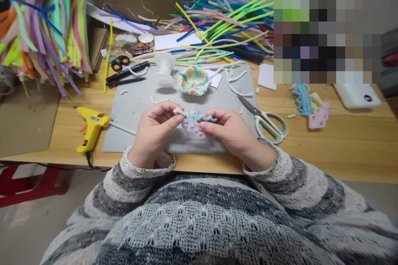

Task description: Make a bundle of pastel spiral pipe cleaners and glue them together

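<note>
Between both hands is a small piece of bent pipe cleaners, with a wavy blue pipe cleaner (205, 117) on top and a lilac zigzag one (195, 129) below it. My left hand (158, 126) pinches its left end, where a pale tip shows. My right hand (228, 128) grips the right part between thumb and fingers. They are held above the grey cutting mat (121, 109). Just beyond stands a ruffled pastel pipe-cleaner bowl shape (194, 80), beside a spool of clear thread (164, 70). How the held strands join is too small to tell.
A yellow glue gun (91, 126) lies left of the mat, large scissors (269, 122) to its right. Black pens (127, 73) and small black scissors (120, 63) lie at the back left. Loose pipe cleaners (224, 20) heap behind; a bundle (46, 29) stands far left.
</note>
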A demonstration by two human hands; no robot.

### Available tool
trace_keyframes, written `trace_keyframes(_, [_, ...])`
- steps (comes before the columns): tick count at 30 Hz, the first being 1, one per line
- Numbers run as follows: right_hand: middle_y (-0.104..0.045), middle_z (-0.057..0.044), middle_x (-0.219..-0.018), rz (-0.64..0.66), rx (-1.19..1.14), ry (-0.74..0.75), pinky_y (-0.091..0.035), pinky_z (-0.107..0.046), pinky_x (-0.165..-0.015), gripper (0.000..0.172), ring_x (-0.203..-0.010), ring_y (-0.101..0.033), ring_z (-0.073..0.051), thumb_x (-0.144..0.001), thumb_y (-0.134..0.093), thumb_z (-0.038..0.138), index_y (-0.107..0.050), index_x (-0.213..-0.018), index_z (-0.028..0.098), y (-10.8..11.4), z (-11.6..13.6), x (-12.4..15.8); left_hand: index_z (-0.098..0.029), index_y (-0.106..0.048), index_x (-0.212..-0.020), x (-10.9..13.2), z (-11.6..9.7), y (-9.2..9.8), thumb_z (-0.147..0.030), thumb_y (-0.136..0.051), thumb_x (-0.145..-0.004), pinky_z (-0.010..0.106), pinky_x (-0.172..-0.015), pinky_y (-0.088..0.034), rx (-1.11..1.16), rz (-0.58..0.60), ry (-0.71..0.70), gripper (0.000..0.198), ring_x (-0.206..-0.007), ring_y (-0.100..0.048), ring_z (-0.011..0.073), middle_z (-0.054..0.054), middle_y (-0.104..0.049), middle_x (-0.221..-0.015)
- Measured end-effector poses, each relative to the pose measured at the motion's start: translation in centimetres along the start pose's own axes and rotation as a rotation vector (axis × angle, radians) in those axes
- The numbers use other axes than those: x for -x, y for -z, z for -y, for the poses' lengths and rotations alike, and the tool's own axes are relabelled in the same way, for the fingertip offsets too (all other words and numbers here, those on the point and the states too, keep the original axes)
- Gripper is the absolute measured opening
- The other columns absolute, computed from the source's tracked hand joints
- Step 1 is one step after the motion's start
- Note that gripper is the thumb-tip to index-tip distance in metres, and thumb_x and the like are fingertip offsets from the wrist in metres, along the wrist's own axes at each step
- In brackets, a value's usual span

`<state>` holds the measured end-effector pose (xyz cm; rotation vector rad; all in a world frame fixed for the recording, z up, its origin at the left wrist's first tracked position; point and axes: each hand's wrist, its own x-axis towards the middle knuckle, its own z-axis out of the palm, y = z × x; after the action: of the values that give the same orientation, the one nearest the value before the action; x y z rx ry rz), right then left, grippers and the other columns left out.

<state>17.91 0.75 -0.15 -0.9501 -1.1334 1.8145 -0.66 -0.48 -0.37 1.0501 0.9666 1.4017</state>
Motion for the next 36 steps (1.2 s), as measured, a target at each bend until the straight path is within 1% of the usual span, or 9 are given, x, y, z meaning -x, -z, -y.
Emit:
trace_keyframes(6, [-0.060, 0.006, -0.061, 0.006, 0.051, -0.041, -0.042, -0.020, -0.049, 0.016, -0.050, -0.050, -0.005, -0.068, -0.078, 0.025, -0.067, -0.075, 0.017, 0.0, 0.3, 0.1, -0.020, -0.073, -0.078, 0.1, 0.0, 0.0, -0.024, -0.082, -0.068, 0.021, -0.069, -0.048, -0.039, -0.006, 0.006, 0.014, -0.074, -0.059, 0.0098, 0.000, -0.067, -0.079])
trace_keyframes(10, [-0.062, 0.005, -0.065, 0.022, 0.023, -0.043, -0.042, -0.020, -0.049, 0.017, -0.052, -0.050, -0.005, -0.068, -0.078, 0.026, -0.066, -0.077, 0.017, 0.1, 0.0, -0.1, -0.019, -0.071, -0.076, 0.1, 0.0, 0.1, -0.026, -0.082, -0.068, 0.022, -0.069, -0.047, -0.065, -0.038, 0.023, 0.015, -0.073, -0.057, 0.0106, 0.000, -0.065, -0.077])
trace_keyframes(16, [-0.065, 0.003, -0.073, 0.034, -0.003, 0.048, -0.042, -0.021, -0.050, 0.021, -0.059, -0.055, -0.007, -0.072, -0.076, 0.029, -0.066, -0.086, 0.018, 0.2, -0.2, -0.2, -0.020, -0.070, -0.076, -0.1, -0.1, 0.2, -0.024, -0.081, -0.070, 0.021, -0.072, -0.047, -0.007, -0.060, -0.003, 0.013, -0.074, -0.058, 0.0088, -0.001, -0.065, -0.078])
trace_keyframes(19, [-0.064, 0.002, -0.072, -0.014, 0.039, 0.101, -0.039, -0.021, -0.049, 0.021, -0.056, -0.053, -0.007, -0.079, -0.069, 0.038, -0.066, -0.088, 0.019, 0.6, -0.2, -0.2, -0.020, -0.070, -0.077, -0.2, -0.1, 0.3, -0.023, -0.080, -0.071, 0.021, -0.070, -0.047, -0.002, -0.066, -0.030, 0.012, -0.072, -0.057, 0.0087, -0.001, -0.064, -0.077])
trace_keyframes(22, [-0.065, 0.001, -0.072, -0.098, 0.092, 0.146, -0.036, -0.022, -0.049, 0.028, -0.058, -0.054, -0.007, -0.087, -0.058, 0.046, -0.066, -0.088, 0.020, 1.0, -0.4, -0.3, -0.021, -0.071, -0.078, -0.3, 0.0, 0.4, -0.024, -0.079, -0.072, 0.022, -0.070, -0.047, -0.008, -0.086, -0.050, 0.011, -0.072, -0.057, 0.0090, -0.001, -0.064, -0.078])
trace_keyframes(26, [-0.065, 0.001, -0.078, -0.222, 0.158, 0.267, -0.039, -0.024, -0.054, 0.026, -0.064, -0.055, -0.009, -0.088, -0.056, 0.046, -0.066, -0.088, 0.022, 1.3, -0.6, -0.4, -0.021, -0.071, -0.078, -0.3, 0.0, 0.5, -0.025, -0.080, -0.072, 0.022, -0.069, -0.047, -0.009, -0.090, -0.041, 0.011, -0.072, -0.056, 0.0093, -0.001, -0.063, -0.078])
trace_keyframes(30, [-0.063, 0.000, -0.083, -0.270, 0.291, 0.484, -0.044, -0.028, -0.066, 0.015, -0.072, -0.054, -0.011, -0.089, -0.057, 0.035, -0.065, -0.088, 0.022, 1.2, -0.4, -0.1, -0.021, -0.071, -0.078, -0.2, -0.2, 0.5, -0.023, -0.077, -0.075, 0.023, -0.070, -0.048, -0.049, 0.009, -0.056, 0.007, -0.074, -0.057, 0.0102, 0.000, -0.063, -0.078])
trace_keyframes(33, [-0.060, 0.000, -0.086, -0.292, 0.391, 0.646, -0.043, -0.031, -0.073, 0.012, -0.079, -0.054, -0.014, -0.090, -0.055, 0.028, -0.065, -0.088, 0.023, 1.1, -0.3, 0.1, -0.021, -0.071, -0.078, 0.0, -0.9, 0.6, -0.019, -0.074, -0.076, 0.026, -0.072, -0.048, -0.182, 0.188, -0.164, 0.004, -0.076, -0.059, 0.0127, 0.002, -0.065, -0.076])
trace_keyframes(36, [-0.060, -0.001, -0.087, -0.339, 0.420, 0.710, -0.043, -0.033, -0.075, 0.012, -0.081, -0.054, -0.015, -0.090, -0.053, 0.027, -0.064, -0.087, 0.024, 1.2, -0.3, 0.1, -0.021, -0.072, -0.077, 0.1, -1.8, 0.7, -0.018, -0.073, -0.076, 0.030, -0.072, -0.050, -0.344, 0.391, -0.258, 0.003, -0.074, -0.062, 0.0153, 0.004, -0.068, -0.074])
